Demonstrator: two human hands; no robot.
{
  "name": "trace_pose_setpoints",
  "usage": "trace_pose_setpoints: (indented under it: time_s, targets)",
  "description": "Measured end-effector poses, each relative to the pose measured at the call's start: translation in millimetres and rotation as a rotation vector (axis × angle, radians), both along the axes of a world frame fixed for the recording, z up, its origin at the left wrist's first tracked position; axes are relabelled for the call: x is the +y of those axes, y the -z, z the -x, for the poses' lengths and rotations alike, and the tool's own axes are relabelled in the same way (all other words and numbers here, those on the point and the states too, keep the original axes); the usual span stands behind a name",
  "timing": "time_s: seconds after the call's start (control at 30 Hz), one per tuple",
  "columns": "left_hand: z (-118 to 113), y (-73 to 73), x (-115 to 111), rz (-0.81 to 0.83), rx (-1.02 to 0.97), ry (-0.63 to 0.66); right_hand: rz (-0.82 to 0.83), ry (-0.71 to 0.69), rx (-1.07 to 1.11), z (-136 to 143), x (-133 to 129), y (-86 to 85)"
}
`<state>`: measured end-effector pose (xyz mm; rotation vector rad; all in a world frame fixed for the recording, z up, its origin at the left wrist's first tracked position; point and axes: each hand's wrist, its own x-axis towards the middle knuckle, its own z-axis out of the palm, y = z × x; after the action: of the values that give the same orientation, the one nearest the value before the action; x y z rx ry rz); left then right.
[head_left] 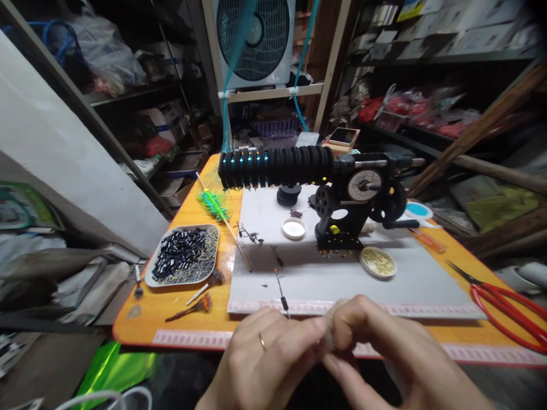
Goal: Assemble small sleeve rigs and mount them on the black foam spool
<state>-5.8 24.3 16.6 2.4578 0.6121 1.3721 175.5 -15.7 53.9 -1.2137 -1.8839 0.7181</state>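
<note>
My left hand (pixel 269 356), with a ring on one finger, and my right hand (pixel 376 344) meet at the front edge of the orange table. Their fingers are pinched together on something small that is mostly hidden; a pale, blurred bit shows between the fingertips. Just beyond them a thin rod with a black middle (pixel 284 302) lies on the white board (pixel 316 285). Further back stands a black machine (pixel 346 222) with a ribbed roller (pixel 277 166) carrying teal threads. A white dish of gold pieces (pixel 378 262) sits on the board at its right.
At the left is a tray of dark tubes (pixel 183 256), with small brushes (pixel 190 309) and a green bristly stick (pixel 213 204) nearby. Red-handled scissors (pixel 508 307) lie at the right. A small white dish (pixel 294 228) is mid-board. Behind stand a fan (pixel 255 42) and loaded shelves.
</note>
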Motion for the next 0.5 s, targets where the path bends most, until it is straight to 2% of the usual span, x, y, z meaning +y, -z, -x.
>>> trace_pose_setpoints:
  time_s: [0.13,0.23,0.33,0.4,0.43,0.5]
  targets:
    - [10.5,-9.6,2.5,0.061,0.071,0.122,-0.017,-0.036,-0.053,-3.3,3.3,-6.9]
    - [12.4,-8.6,0.3,0.081,0.034,0.131,0.023,-0.025,0.004,-2.2,3.5,-8.6]
    - [9.7,-3.6,-4.9,0.157,-0.140,0.114,0.159,-0.017,0.247,3.1,3.2,-3.5]
    - [7.4,0.0,-9.0,0.245,-0.259,0.082,0.192,-0.004,0.452,9.0,2.5,3.8]
    - [6.5,1.5,-10.9,0.282,-0.303,0.061,0.150,0.017,0.526,12.4,1.9,7.6]
    - [5.7,3.5,-14.1,0.339,-0.362,0.021,-0.054,0.048,0.539,18.5,-0.1,13.5]
